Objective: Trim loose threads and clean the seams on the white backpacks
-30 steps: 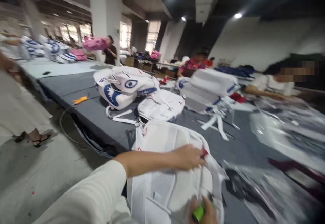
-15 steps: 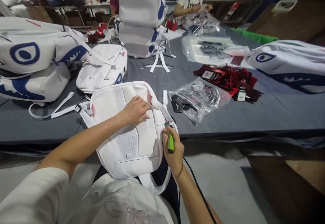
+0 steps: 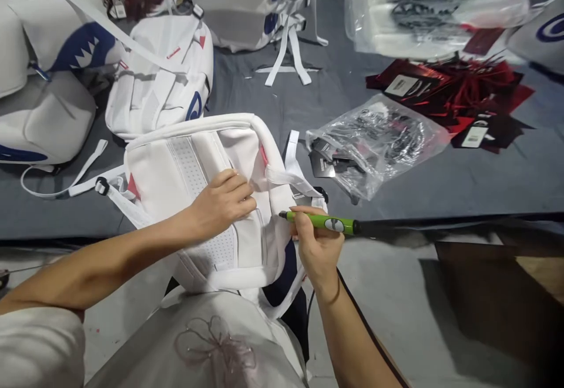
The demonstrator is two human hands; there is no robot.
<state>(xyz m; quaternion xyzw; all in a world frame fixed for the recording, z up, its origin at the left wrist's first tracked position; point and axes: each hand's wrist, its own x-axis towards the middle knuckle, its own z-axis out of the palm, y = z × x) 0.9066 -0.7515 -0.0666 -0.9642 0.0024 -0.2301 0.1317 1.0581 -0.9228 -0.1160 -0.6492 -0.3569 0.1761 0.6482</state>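
Observation:
A white backpack [image 3: 163, 168] lies back panel up, tilted between the table edge and my lap. My left hand [image 3: 224, 200] rests on its back panel, fingers curled and closed on the fabric; what is under the fingertips is hidden. In my right hand [image 3: 319, 247] is a green pen-shaped tool [image 3: 315, 219], gripped like a pen. Its dark tip points left at the bag's right side panel; whether it touches cannot be made out. A black cord [image 3: 352, 300] runs down along my right forearm. Shoulder straps [image 3: 295, 179] hang loose beside the tool.
A dark grey cloth covers the table [image 3: 247, 91]. Another white backpack [image 3: 150, 77] lies behind mine, with stacked bags [image 3: 48, 100] at left and a bag [image 3: 238, 6] at the back. To the right are a clear plastic bag [image 3: 374, 141], red-black tags [image 3: 458, 97] and plastic packaging [image 3: 423, 18].
The view has tipped downward and closer. My right hand has turned the green tool from pointing away to lying sideways, tip toward the bag. My left hand stays on the back panel.

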